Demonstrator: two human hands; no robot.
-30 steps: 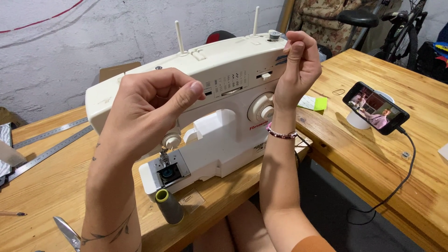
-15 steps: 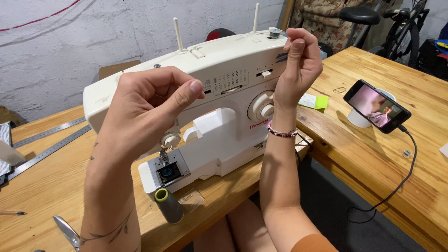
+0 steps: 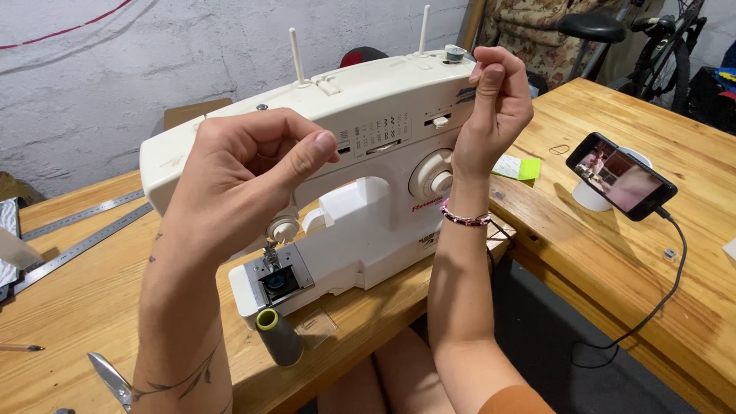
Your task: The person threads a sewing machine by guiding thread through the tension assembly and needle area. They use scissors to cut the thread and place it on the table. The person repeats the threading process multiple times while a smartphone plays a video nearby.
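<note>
A cream sewing machine stands on a wooden table. My left hand is raised in front of the machine's left end, with thumb and fingers pinched together. My right hand is held up at the machine's top right corner near a bobbin, fingers also pinched. Anything stretched between the two hands is too fine to see. A grey thread spool with a yellow-green top stands upright on the table just in front of the needle plate.
A phone on a white stand with a cable sits on a second wooden table to the right. Green and white notes lie beside the machine. Metal rulers lie at left, scissors at the front edge. A bicycle stands behind.
Both hands keep nearly the same raised, pinched pose. The view has shifted only slightly.
</note>
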